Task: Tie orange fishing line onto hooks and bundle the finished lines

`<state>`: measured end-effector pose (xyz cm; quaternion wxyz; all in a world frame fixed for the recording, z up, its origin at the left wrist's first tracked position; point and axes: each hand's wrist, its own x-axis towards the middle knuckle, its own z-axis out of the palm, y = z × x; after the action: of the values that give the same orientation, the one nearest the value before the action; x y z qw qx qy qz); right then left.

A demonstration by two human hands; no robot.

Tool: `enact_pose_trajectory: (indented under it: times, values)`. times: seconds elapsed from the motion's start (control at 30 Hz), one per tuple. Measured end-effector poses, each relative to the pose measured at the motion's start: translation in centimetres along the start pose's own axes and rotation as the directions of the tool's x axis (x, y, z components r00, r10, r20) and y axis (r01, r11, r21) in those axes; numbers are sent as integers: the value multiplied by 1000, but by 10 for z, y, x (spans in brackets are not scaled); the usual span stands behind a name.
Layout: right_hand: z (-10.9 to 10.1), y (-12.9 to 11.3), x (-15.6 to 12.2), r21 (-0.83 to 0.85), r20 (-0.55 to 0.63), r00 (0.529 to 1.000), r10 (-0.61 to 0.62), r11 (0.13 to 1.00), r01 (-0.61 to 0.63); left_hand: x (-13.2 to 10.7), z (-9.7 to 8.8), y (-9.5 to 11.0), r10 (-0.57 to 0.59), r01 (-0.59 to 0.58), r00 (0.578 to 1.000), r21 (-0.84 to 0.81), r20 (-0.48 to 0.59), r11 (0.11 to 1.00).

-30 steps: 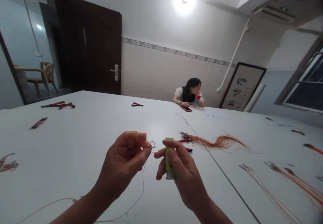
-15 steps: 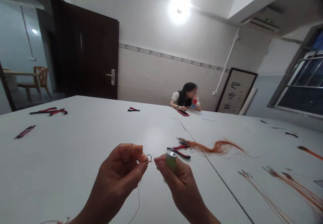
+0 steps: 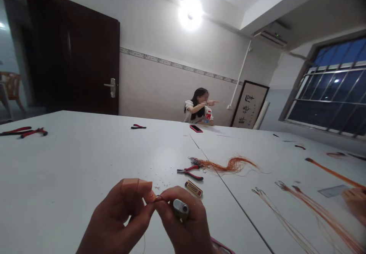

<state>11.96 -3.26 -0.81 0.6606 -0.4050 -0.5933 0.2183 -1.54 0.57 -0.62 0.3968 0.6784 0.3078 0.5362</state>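
Observation:
My left hand [image 3: 120,216] is closed in a pinch on a small metal hook with an orange thread [image 3: 158,198], low in the middle of the view. A pale tape wraps its fingertip. My right hand [image 3: 185,227] is wrapped round a green lighter [image 3: 180,209] with its metal top up, and its fingertips touch the hook beside my left fingers. Both hands hover just above the white table [image 3: 85,162].
Red-handled pliers [image 3: 190,173] and a small striped box [image 3: 193,188] lie just beyond my hands, next to a bundle of orange threads with hooks [image 3: 228,165]. More thread bundles [image 3: 311,208] lie right. Other pliers [image 3: 23,132] lie far left. A person [image 3: 198,107] sits across, pointing right.
The view has swung right and my hands have dropped lower. My right hand has closed in on the hook with the lighter. The person opposite has raised an arm and points right.

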Motion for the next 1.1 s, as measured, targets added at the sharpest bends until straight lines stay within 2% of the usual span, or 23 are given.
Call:
enact_pose_trajectory:
  times: [0.1,0.27,0.37,0.47,0.53,0.6,0.67,0.73,0.87,1.0,1.1]
  values:
    - [-1,1,-1,4,-4,1000,-10,1000,10,0,2,4,-26,24,999,-39,-42,999]
    - [-1,3,-3,-3,-1,1000,3,1000,-3,4,3,7,-48,47,999,-163,-1,985]
    - [-2,5,-4,34,24,992,128,991,-128,6,2,10,-106,107,994,-271,18,957]
    - [-3,7,-3,195,87,934,348,913,-358,7,3,12,-158,156,987,-330,19,931]
    - [-4,9,-1,295,140,887,441,836,-462,7,3,13,-175,170,984,-346,17,923]
    - [-4,10,-1,342,176,872,457,802,-489,8,3,13,-173,168,985,-356,16,919]
    - [-5,11,-2,347,206,883,422,812,-469,9,2,14,-164,158,986,-365,14,918]
    - [-4,12,-3,349,224,873,434,801,-487,9,2,13,-156,149,988,-373,12,916]
    - [-2,13,-4,401,257,782,568,673,-621,9,1,12,-163,156,987,-369,13,916]
    - [-2,14,-7,426,254,702,665,575,-699,8,1,12,-187,182,982,-367,21,913]
    - [-1,14,-8,446,266,677,686,536,-717,8,1,13,-181,171,984,-377,9,911]
